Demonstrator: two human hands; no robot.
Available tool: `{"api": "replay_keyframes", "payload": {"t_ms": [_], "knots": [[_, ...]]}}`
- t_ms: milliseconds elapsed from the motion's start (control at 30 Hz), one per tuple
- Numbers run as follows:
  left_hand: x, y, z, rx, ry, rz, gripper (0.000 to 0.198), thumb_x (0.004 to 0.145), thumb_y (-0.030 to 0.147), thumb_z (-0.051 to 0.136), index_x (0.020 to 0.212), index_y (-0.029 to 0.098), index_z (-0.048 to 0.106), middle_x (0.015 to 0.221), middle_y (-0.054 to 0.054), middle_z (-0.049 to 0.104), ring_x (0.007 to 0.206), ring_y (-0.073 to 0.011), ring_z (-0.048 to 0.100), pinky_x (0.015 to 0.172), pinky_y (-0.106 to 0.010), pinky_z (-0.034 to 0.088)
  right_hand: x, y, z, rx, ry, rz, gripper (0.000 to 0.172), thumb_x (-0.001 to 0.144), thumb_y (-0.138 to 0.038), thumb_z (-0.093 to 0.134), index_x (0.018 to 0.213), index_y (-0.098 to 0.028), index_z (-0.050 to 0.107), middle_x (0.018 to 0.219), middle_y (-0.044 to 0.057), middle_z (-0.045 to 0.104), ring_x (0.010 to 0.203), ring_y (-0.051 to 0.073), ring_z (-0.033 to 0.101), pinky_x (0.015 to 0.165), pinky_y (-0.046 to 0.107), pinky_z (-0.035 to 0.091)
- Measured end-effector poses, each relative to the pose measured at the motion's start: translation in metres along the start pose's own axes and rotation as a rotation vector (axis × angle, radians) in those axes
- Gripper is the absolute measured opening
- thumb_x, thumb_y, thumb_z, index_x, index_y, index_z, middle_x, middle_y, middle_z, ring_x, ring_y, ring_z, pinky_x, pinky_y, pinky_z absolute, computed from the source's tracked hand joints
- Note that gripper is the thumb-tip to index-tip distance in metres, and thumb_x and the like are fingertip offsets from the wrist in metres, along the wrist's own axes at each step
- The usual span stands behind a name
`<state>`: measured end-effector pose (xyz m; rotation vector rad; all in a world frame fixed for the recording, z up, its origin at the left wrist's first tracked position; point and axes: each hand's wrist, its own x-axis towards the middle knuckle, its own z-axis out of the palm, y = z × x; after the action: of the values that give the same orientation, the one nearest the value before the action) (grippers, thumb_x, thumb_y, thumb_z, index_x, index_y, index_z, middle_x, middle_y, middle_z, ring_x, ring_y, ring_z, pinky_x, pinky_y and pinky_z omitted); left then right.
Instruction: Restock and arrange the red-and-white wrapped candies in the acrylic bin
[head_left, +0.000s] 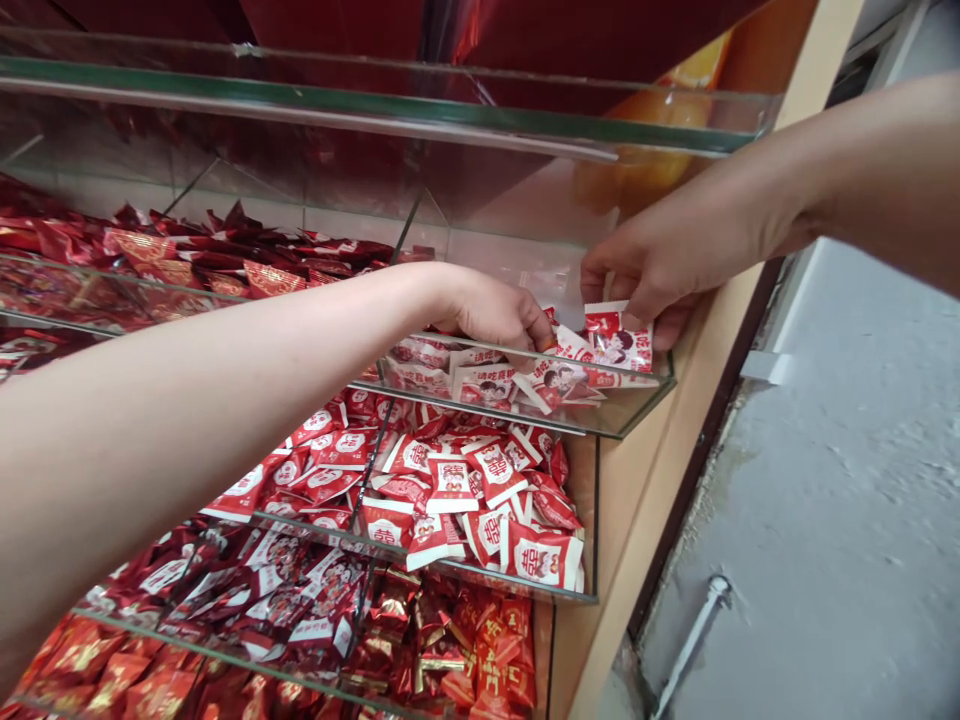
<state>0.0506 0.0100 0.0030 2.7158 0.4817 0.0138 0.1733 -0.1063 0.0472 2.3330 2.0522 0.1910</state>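
Both my hands reach into the upper right glass bin [637,415] of a tiered candy display. My right hand [667,265] comes in from the right and pinches a red-and-white candy packet [619,335] at the bin's right end. My left hand [495,310] reaches across from the lower left with its fingers curled down among the red-and-white packets [487,380] lying in that bin. What those fingers hold is hidden.
Lower glass bins hold red-and-white packets [465,490] and red-gold wrapped candies [465,650]. Dark red packets [187,260] fill the bins at left. A glass shelf [375,105] runs overhead. A wooden side panel [645,520] bounds the display; grey floor [847,500] lies to the right.
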Motion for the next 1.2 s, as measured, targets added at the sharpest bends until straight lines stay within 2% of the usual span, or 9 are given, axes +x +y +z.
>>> {"api": "replay_keyframes", "payload": {"t_ms": [100, 200, 300, 400, 533, 667, 833, 1000, 1200], "knots": [[0.006, 0.006, -0.002, 0.120, -0.037, 0.008, 0.033, 0.061, 0.032, 0.067, 0.093, 0.025, 0.069, 0.063, 0.006, 0.064, 0.061, -0.0142, 0.049, 0.063, -0.032, 0.039, 0.006, 0.000, -0.001, -0.023, -0.152, 0.016, 0.024, 0.075, 0.002, 0.047, 0.079, -0.016, 0.061, 0.064, 0.000, 0.061, 0.056, 0.011, 0.059, 0.052, 0.020, 0.047], [0.009, 0.016, -0.001, 0.217, -0.058, 0.032, 0.033, 0.065, 0.029, 0.064, 0.097, 0.024, 0.068, 0.066, 0.005, 0.065, 0.064, -0.0148, 0.050, 0.069, -0.033, 0.040, 0.012, -0.005, 0.002, -0.132, -0.053, 0.009, 0.020, 0.074, 0.000, 0.051, 0.080, -0.017, 0.060, 0.063, -0.001, 0.061, 0.055, 0.012, 0.059, 0.052, 0.022, 0.046], [0.010, 0.020, 0.001, 0.300, 0.029, 0.030, 0.028, 0.062, 0.023, 0.067, 0.089, 0.022, 0.071, 0.065, 0.005, 0.066, 0.068, -0.0158, 0.050, 0.071, -0.031, 0.039, 0.016, -0.011, 0.004, -0.342, 0.015, -0.039, 0.023, 0.072, -0.003, 0.054, 0.088, -0.016, 0.064, 0.063, -0.002, 0.061, 0.062, 0.013, 0.060, 0.057, 0.023, 0.042], [0.010, 0.016, 0.003, 0.240, 0.106, 0.007, 0.029, 0.063, 0.024, 0.066, 0.091, 0.020, 0.071, 0.066, 0.003, 0.066, 0.069, -0.0160, 0.050, 0.071, -0.031, 0.040, 0.017, -0.014, 0.001, -0.417, 0.098, -0.092, 0.028, 0.074, -0.006, 0.056, 0.098, -0.017, 0.065, 0.069, -0.003, 0.064, 0.070, 0.014, 0.060, 0.062, 0.024, 0.040], [0.009, 0.009, 0.005, 0.071, 0.012, 0.018, 0.034, 0.061, 0.024, 0.065, 0.095, 0.025, 0.069, 0.071, 0.003, 0.068, 0.072, -0.0164, 0.053, 0.069, -0.028, 0.041, 0.019, -0.012, -0.007, -0.361, 0.290, -0.125, 0.033, 0.076, -0.009, 0.057, 0.105, -0.024, 0.064, 0.084, 0.000, 0.067, 0.079, 0.017, 0.060, 0.065, 0.026, 0.041], [0.006, 0.007, 0.006, -0.037, -0.021, 0.012, 0.035, 0.058, 0.020, 0.067, 0.092, 0.028, 0.070, 0.069, 0.004, 0.068, 0.071, -0.0153, 0.054, 0.069, -0.026, 0.042, 0.020, -0.010, -0.008, -0.411, 0.411, -0.143, 0.039, 0.070, -0.012, 0.064, 0.108, -0.020, 0.062, 0.094, 0.003, 0.066, 0.086, 0.021, 0.059, 0.067, 0.028, 0.040], [0.001, 0.007, 0.007, -0.069, 0.032, 0.022, 0.027, 0.059, 0.020, 0.065, 0.083, 0.027, 0.072, 0.060, 0.005, 0.066, 0.069, -0.0143, 0.053, 0.067, -0.024, 0.042, 0.016, -0.008, -0.005, -0.314, 0.424, -0.105, 0.027, 0.079, -0.021, 0.055, 0.104, -0.020, 0.064, 0.104, -0.001, 0.064, 0.090, 0.017, 0.058, 0.066, 0.025, 0.037], [0.001, 0.007, 0.005, -0.006, -0.005, 0.023, 0.028, 0.060, 0.024, 0.065, 0.087, 0.027, 0.072, 0.064, 0.005, 0.067, 0.071, -0.0151, 0.053, 0.069, -0.025, 0.041, 0.017, -0.008, -0.006, -0.285, 0.406, -0.128, 0.024, 0.082, -0.027, 0.053, 0.101, -0.019, 0.066, 0.097, -0.001, 0.066, 0.090, 0.018, 0.058, 0.067, 0.025, 0.038], [0.001, 0.005, 0.004, 0.144, 0.133, -0.010, 0.022, 0.058, 0.030, 0.069, 0.078, 0.024, 0.072, 0.061, 0.003, 0.062, 0.064, -0.0154, 0.048, 0.062, -0.029, 0.037, 0.021, -0.006, -0.004, -0.299, 0.294, -0.150, 0.029, 0.077, -0.031, 0.060, 0.103, -0.019, 0.064, 0.095, 0.000, 0.066, 0.089, 0.020, 0.058, 0.067, 0.025, 0.040]]}}
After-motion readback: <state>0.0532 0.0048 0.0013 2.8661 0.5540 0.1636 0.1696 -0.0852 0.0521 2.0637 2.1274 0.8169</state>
